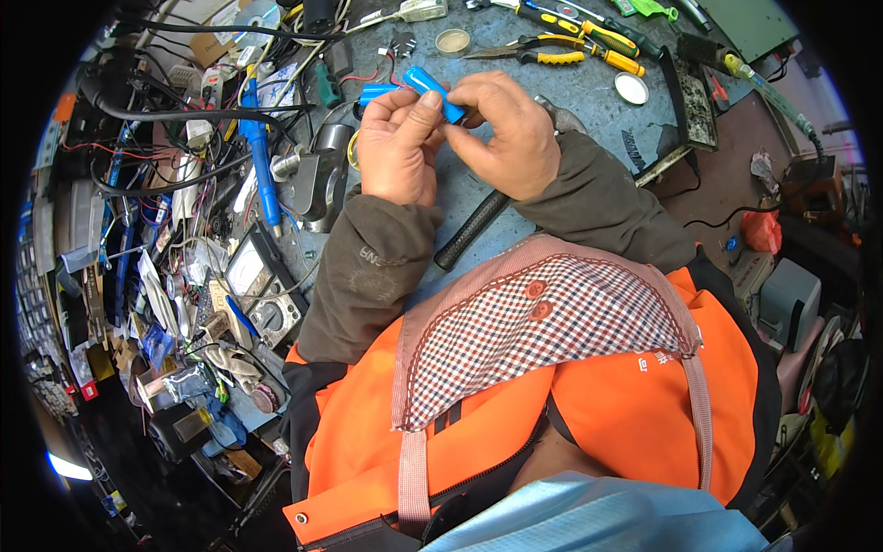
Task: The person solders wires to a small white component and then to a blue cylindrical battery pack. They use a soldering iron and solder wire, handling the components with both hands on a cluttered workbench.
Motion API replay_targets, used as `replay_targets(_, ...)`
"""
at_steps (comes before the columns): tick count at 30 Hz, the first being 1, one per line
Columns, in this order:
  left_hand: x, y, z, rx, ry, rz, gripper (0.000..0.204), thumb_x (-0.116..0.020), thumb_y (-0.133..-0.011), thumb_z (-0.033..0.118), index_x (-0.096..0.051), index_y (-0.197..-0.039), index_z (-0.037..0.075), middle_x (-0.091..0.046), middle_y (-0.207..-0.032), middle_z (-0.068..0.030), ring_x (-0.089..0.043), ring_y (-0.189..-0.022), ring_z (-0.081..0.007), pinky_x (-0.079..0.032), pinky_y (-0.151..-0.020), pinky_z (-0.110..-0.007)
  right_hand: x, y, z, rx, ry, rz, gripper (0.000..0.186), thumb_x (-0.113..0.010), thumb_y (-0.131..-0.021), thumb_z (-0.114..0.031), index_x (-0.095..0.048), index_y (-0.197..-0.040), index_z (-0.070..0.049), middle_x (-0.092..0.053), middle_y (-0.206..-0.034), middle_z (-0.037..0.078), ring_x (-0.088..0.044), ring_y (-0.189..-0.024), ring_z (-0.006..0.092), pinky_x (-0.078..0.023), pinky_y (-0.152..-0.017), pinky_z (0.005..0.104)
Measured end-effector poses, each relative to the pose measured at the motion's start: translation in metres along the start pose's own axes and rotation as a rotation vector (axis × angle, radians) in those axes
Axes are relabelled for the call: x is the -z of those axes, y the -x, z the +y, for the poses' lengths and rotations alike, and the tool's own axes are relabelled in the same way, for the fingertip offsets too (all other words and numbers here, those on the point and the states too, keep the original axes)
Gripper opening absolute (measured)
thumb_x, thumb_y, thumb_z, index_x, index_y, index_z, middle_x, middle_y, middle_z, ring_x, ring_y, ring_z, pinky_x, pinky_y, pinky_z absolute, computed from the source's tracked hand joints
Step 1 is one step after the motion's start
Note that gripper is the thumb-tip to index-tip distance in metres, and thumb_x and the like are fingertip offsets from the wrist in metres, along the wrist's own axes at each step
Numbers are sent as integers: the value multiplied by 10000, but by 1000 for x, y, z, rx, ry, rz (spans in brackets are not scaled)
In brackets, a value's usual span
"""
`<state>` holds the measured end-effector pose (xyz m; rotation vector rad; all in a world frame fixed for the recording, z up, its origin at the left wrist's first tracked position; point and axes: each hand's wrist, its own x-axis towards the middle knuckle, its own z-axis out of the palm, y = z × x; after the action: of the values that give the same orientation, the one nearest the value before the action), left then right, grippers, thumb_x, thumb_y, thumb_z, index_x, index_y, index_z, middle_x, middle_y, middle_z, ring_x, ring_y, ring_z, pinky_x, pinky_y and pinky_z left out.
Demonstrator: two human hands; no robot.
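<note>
1. Head view, looking straight down: both hands meet over the far middle of a cluttered grey workbench [589, 92], and between them sit two blue cylindrical cells [425, 89], side by side and lifted clear of the bench top.

2. Left hand [397, 147] comes up from the near side, thumb and forefinger pinched tight on the cells' near-left end. That grip looks meant to keep the pair steady and aligned.

3. Right hand [504, 133] curls in from the right, fingers closed on the cells' right end, knuckles up and wrist bent inward. Whether the fingertips press on the end cap or a wrap, I cannot tell; they are hidden under the hand.

4. Both forearms, in dark brown sleeves [368, 267], angle in from the near edge and nearly touch at the wrists, so the work is held close and centred under the eyes.

5. Just beneath the right wrist lies a hammer with a black handle [469, 230], running diagonally toward the near left.

6. On the left, a blue soldering tool [260, 156] lies pointing near, and an analogue multimeter [262, 285] sits nearer still among tangled wires.

7. Far side: yellow-handled pliers [543, 51] and screwdrivers [598, 35], with two small round lids [631, 88] close by, all within easy reach.
</note>
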<state>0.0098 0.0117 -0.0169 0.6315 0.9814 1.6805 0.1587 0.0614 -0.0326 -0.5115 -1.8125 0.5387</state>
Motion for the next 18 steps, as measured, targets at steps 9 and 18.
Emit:
replay_targets(9,24,-11,14,220,229,-366,365,-694,-1013,114,-590,-1345,5,-723,-1102,-109,-727,-1004,-218,-651,-899,-420,17,-2,-1,-106,-250,-91,308,-707,-882,-37,-677,-1188,-35,-674,-1098,106,-721,-831,186,-576,-734,305)
replay_targets(18,32,-7,10,249,77,-463,406,-707,-972,40,-558,-1350,28,-704,-1219,-125,-729,-1059,-250,-634,-922,-438,37,-19,9,-240,-442,-235,293,-685,-936,-8,-718,-1224,-47,-608,-996,40,-610,-829,110,-514,-761,264)
